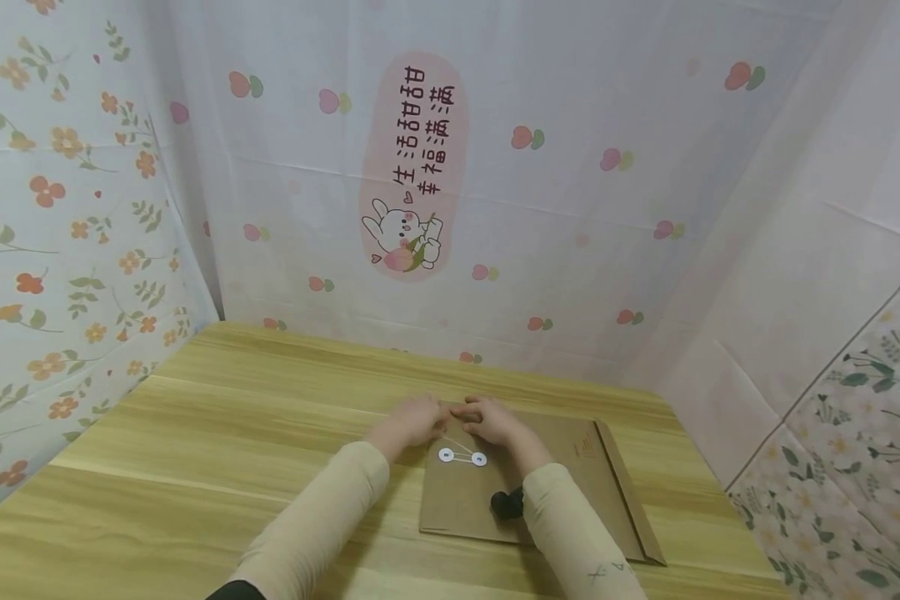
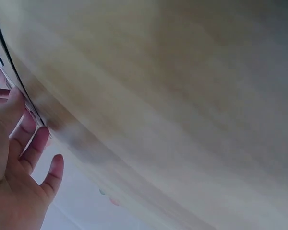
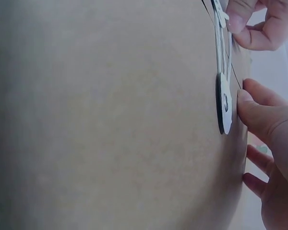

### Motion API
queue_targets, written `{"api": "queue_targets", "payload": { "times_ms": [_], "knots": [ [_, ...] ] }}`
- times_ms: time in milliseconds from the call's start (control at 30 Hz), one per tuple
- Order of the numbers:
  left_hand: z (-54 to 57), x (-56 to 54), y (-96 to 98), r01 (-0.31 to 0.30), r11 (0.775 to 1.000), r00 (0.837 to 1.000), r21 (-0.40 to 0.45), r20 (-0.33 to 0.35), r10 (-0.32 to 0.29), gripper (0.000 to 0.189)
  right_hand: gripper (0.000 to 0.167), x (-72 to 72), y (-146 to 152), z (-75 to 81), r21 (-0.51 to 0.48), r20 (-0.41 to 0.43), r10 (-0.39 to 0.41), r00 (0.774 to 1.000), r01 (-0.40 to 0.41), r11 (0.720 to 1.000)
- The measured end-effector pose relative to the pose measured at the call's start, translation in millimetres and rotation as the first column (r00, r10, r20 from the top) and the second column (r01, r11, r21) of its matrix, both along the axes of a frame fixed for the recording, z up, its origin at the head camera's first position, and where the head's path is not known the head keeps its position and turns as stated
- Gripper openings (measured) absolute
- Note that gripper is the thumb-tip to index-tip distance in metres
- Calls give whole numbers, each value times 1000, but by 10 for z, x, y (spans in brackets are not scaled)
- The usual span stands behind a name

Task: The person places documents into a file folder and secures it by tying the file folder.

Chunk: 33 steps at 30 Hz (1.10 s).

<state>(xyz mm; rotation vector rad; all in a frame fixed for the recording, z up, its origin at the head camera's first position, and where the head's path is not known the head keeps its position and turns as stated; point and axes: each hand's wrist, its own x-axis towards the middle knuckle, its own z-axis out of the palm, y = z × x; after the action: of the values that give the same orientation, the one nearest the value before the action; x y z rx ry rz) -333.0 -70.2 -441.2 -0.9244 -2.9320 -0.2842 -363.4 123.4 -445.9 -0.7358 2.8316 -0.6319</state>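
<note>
A brown kraft paper document envelope (image 1: 555, 492) lies flat on the table. Two white round buttons, the left button (image 1: 446, 455) and the right button (image 1: 479, 459), have white string (image 3: 221, 52) wound between them. One strand runs from the right button up to my left hand (image 1: 418, 419), whose thumb and forefinger pinch it beside the envelope's left part. My right hand (image 1: 491, 419) rests on the envelope just above the buttons, fingers loosely bent. In the right wrist view, its thumb and forefinger tips touch down near the flap's edge, close to the lower button (image 3: 224, 103).
The wood-grain table (image 1: 195, 433) extends left of the envelope. Behind it hangs a white printed cloth (image 1: 570, 208), with floral cloth (image 1: 67, 208) at the left side. A small black camera (image 1: 506, 504) on my right wrist overlaps the envelope.
</note>
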Motion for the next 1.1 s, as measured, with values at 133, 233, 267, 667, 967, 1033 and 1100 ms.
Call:
{"api": "queue_targets", "payload": {
  "times_ms": [133, 233, 267, 667, 967, 1033, 1100],
  "knots": [
    [6, -2, -14, 11, 1000, 999, 24, 39, -12, 23, 35, 2, 4, 12, 2, -10, 10, 1000, -10, 1000],
    [44, 19, -30, 15, 1000, 997, 18, 77, -17, 23, 35, 6, 3, 33, 4, -21, 27, 999, -27, 1000],
    [63, 32, -35, 18, 1000, 996, 18, 91, -19, 22, 35, 8, 3, 40, 3, -27, 34, 999, -33, 999],
    [184, 311, -94, 106, 992, 978, 64, 172, -116, 23, 37, 29, 16, 37, -15, -13, 39, 999, -39, 999],
    [144, 381, -84, 114, 993, 966, 37, 229, -119, 21, 35, 42, 1, 59, -4, -21, 9, 1000, -9, 1000],
    [122, 406, -85, 148, 987, 958, 60, 238, -158, 22, 36, 57, 2, 47, 15, -31, 21, 999, -20, 1000],
    [92, 424, -95, 199, 976, 947, 87, 240, -214, 22, 36, 75, 6, 29, 37, -45, 33, 998, -32, 999]
  ]
}}
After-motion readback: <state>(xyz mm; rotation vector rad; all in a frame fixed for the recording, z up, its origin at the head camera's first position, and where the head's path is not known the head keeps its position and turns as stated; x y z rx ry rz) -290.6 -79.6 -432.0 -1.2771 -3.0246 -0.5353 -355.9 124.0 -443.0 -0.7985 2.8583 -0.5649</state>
